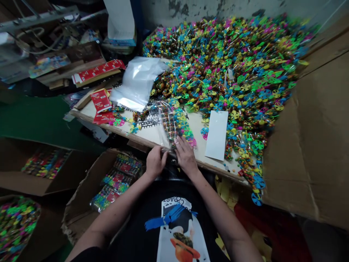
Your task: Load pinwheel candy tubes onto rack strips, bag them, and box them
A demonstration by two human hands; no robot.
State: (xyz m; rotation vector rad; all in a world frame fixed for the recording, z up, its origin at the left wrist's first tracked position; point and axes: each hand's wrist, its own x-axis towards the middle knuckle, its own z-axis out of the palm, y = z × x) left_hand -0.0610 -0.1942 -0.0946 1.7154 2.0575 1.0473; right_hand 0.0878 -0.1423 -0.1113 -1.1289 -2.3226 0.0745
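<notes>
I sit at a pale, wood-edged table [149, 134] whose far and right parts lie under a bright heap of small toys [231, 69], with a worn wall [196, 9] behind and a cardboard carton [305, 138] to the right. The clear bag of toys [174, 118] lies flat before me, its long axis slanting from far left to near right. My right hand [185, 154] rests outstretched on its near end, while my left hand [156, 160] curls at its near left corner, pinching or not, I cannot tell.
</notes>
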